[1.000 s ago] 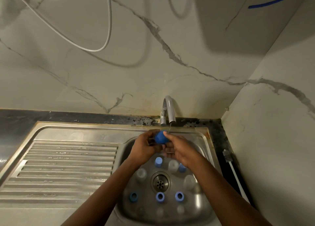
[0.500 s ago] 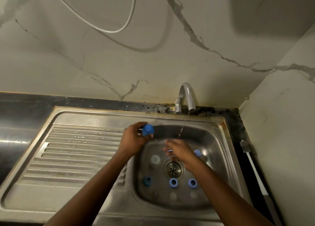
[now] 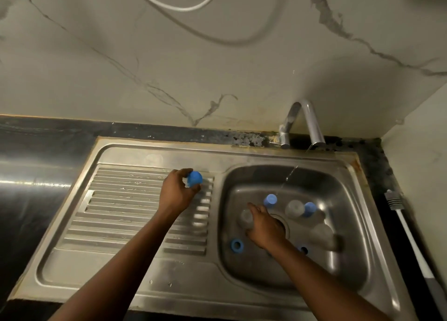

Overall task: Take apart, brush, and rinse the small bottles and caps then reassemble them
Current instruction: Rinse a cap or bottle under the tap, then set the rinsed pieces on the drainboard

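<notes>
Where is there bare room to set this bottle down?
The drainboard is bare left of the left hand and its bottle, and along the flat strip at its near edge. The basin is crowded: loose bottles, caps and the right hand cover its floor.
</notes>
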Demonstrator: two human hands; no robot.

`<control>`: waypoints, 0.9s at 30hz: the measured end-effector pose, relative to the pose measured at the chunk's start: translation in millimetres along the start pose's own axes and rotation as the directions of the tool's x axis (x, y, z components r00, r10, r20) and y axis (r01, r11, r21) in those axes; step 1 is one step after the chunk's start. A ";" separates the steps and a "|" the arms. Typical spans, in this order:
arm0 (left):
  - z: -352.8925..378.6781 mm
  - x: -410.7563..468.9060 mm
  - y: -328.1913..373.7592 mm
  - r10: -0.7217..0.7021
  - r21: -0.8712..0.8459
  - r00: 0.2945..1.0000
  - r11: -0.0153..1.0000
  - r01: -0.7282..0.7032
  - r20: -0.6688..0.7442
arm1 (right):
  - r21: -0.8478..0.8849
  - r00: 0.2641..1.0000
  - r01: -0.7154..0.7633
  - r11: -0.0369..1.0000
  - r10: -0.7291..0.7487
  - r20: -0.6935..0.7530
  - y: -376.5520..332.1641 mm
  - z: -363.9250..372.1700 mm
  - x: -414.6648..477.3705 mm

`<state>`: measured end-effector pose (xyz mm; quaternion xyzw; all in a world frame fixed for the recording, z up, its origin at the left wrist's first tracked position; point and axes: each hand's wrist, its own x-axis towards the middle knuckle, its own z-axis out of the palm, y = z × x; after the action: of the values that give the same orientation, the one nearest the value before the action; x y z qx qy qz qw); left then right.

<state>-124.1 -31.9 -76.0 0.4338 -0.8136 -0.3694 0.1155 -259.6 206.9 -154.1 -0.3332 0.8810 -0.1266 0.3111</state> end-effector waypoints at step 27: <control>78.0 -49.6 87.4 0.234 -0.041 0.969 0.972 -0.231 0.082 | 0.429 0.935 0.152 0.890 0.011 -0.354 34.7 -125.1 -10.2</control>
<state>-188.5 77.0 -62.8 0.3174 -0.8572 -0.3843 0.1294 -350.5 241.5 -67.4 -0.2570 0.8555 -0.3949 0.2148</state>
